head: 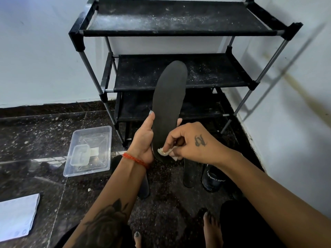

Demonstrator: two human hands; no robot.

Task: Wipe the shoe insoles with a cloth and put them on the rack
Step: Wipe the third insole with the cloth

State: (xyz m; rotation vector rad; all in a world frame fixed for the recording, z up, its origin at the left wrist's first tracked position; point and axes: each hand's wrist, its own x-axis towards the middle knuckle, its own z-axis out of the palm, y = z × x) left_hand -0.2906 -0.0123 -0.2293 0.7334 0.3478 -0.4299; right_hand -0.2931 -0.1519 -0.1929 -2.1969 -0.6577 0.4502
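Observation:
A long black insole point(169, 104) stands almost upright in front of the black shoe rack point(179, 31). My left hand point(143, 138) grips its heel end from the left, thumb along its edge. My right hand point(188, 142) pinches a small white cloth point(165, 152) and presses it against the insole's lower part. Two more black insoles lie on the floor: one point(189, 173) below my right hand, another point(144, 188) partly hidden under my left forearm. The rack's dusty shelves point(206, 72) hold nothing.
A clear plastic box point(89, 151) with a small container inside sits on the dark speckled floor to the left. A dark shoe marked SPORT point(214, 179) stands right of the insoles. A white paper point(17, 217) lies at lower left. My bare feet point(211, 230) are at the bottom. White walls enclose the corner.

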